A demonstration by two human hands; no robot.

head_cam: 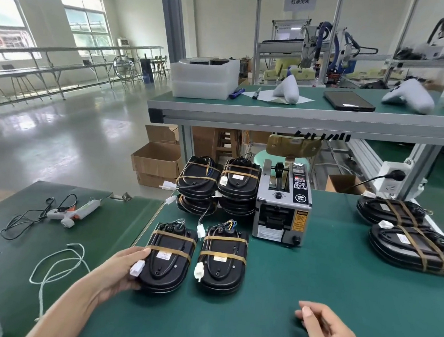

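Head view shows the left hand (119,272) with fingers curled round the left edge of a black taped bundle (168,257), which lies flat on the green mat (256,319) with its white plug (137,268) against the fingers. Just right of this grip lies a second bundle (222,259), and much further right the right hand (332,336) hovers over the mat, loosely bent and empty. I judge the step is setting down or taking up this bundle, so the next move needs a firm hold that does not catch the loose plug wire.
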